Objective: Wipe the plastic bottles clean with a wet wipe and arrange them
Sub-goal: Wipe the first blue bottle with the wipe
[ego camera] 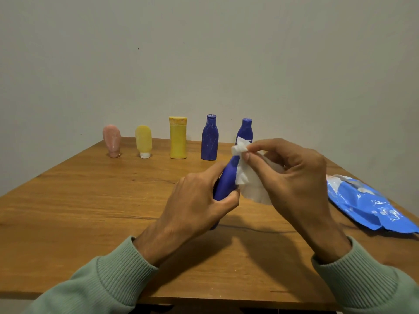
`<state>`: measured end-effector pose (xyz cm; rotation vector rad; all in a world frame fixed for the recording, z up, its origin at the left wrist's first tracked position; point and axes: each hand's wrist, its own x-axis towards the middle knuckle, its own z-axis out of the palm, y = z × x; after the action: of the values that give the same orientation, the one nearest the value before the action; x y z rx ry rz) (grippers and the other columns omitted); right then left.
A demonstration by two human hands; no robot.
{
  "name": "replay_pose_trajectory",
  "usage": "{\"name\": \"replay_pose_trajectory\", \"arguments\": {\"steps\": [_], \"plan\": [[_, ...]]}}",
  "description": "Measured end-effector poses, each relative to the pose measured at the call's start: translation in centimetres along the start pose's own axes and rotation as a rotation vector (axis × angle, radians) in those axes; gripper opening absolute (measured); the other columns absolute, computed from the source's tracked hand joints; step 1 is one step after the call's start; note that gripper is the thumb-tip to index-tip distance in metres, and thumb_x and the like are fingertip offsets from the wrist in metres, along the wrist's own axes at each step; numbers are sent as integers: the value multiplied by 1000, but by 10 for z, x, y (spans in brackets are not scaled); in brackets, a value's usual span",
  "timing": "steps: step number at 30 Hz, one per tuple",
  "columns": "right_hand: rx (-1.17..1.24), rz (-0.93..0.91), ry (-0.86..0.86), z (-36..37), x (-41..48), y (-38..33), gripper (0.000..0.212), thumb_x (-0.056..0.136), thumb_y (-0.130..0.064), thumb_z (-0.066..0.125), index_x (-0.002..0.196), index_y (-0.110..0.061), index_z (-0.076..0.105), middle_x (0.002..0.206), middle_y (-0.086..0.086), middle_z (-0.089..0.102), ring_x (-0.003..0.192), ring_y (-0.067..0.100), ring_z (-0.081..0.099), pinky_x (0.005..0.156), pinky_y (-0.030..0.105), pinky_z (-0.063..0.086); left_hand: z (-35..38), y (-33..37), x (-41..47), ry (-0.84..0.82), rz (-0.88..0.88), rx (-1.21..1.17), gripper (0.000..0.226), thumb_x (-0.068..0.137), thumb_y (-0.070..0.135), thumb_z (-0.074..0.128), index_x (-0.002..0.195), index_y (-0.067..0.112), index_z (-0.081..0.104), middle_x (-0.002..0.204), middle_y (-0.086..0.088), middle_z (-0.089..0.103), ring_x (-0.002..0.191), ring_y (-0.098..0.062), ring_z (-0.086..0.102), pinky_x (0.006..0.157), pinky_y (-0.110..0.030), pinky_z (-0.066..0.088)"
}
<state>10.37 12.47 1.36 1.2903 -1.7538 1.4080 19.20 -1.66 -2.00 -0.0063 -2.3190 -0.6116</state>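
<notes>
My left hand [199, 198] grips a blue plastic bottle [226, 180] by its lower body, tilted up and away from me above the table. My right hand [292, 173] pinches a white wet wipe [248, 180] against the bottle's neck and top, which the wipe hides. Along the far edge of the table stand a pink tube [111, 140], a pale yellow tube [143, 141], a yellow bottle [178, 137], a blue bottle [209, 137] and another blue bottle [244, 129], partly behind the wipe.
A blue wet-wipe pack [367, 205] lies at the right edge of the wooden table [90, 200]. A plain wall rises right behind the row of bottles. Green sleeves cover both forearms.
</notes>
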Motion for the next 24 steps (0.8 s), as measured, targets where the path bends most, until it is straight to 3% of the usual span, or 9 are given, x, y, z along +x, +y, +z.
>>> {"name": "replay_pose_trajectory", "arguments": {"steps": [4, 9, 12, 15, 17, 20, 24], "plan": [[60, 20, -177, 4, -2, 1, 19, 81, -29, 67, 99, -22, 68, 93, -14, 65, 92, 0, 61, 71, 7, 49, 0, 0, -2, -14, -16, -3, 50, 75, 51, 56, 114, 20, 58, 86, 11, 65, 71, -4, 61, 66, -23, 55], [178, 109, 11, 0, 3, -3, 14, 81, -19, 71, 95, -22, 68, 92, -15, 66, 86, 2, 65, 64, 10, 50, 0, 1, -1, -33, -46, -178, 44, 76, 54, 56, 111, 26, 59, 89, 9, 68, 78, -8, 64, 70, -23, 53], [244, 153, 55, -4, 5, -4, 12, 81, -16, 72, 92, -18, 69, 87, -8, 69, 80, 9, 67, 59, 14, 51, -3, 4, 1, -75, -124, -381, 29, 84, 43, 69, 105, 25, 60, 88, 4, 68, 78, -12, 64, 71, -25, 56], [267, 236, 131, -8, 7, 1, 11, 81, -18, 73, 91, -15, 71, 80, 0, 70, 71, 12, 67, 55, 21, 52, -7, 6, 4, -100, -173, -548, 23, 82, 38, 66, 99, 24, 57, 87, -3, 65, 78, -18, 65, 69, -23, 56], [289, 276, 163, -10, 9, 3, 14, 81, -20, 73, 93, -13, 71, 79, 3, 70, 70, 13, 68, 54, 23, 52, -9, 6, 6, -119, -207, -654, 27, 83, 36, 66, 105, 25, 54, 92, -7, 66, 81, -23, 67, 69, -25, 57], [337, 270, 131, -11, 10, -3, 14, 82, -19, 72, 94, -12, 70, 79, 4, 70, 71, 16, 68, 54, 25, 53, -10, 6, 7, -158, -257, -763, 42, 82, 33, 67, 117, 29, 44, 93, -15, 69, 81, -29, 70, 69, -32, 60], [348, 198, -10, -6, 6, -13, 11, 80, -15, 72, 90, -15, 70, 79, 3, 69, 74, 17, 68, 55, 24, 54, -10, 6, 6, -230, -244, -882, 42, 84, 25, 64, 120, 23, 44, 93, -15, 72, 77, -29, 71, 69, -37, 59]]}}
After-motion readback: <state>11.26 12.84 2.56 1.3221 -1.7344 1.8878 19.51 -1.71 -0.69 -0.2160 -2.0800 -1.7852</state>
